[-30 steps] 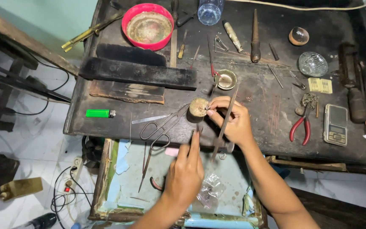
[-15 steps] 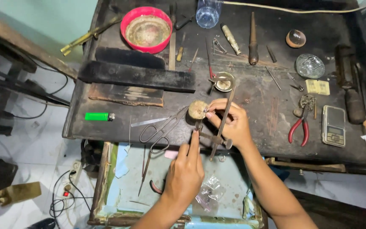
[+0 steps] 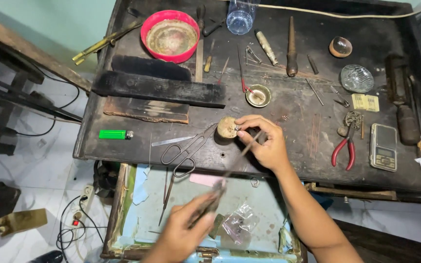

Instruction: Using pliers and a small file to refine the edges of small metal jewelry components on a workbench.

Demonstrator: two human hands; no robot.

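At a cluttered workbench (image 3: pixel 137 146), the right hand (image 3: pixel 264 143) pinches a small piece against a round block (image 3: pixel 227 128) (beside scissors (image 3: pixel 183 151)); the left hand (image 3: pixel 183 236) grips a blurred thin tool (image 3: pixel 230 170).

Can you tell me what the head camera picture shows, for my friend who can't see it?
A person's right hand pinches something tiny against a small round wooden block on a dark, cluttered workbench, while the left hand holds a long thin tool, blurred, pointed toward it. Nearby lie scissors, a green lighter, red pliers and a red bowl.
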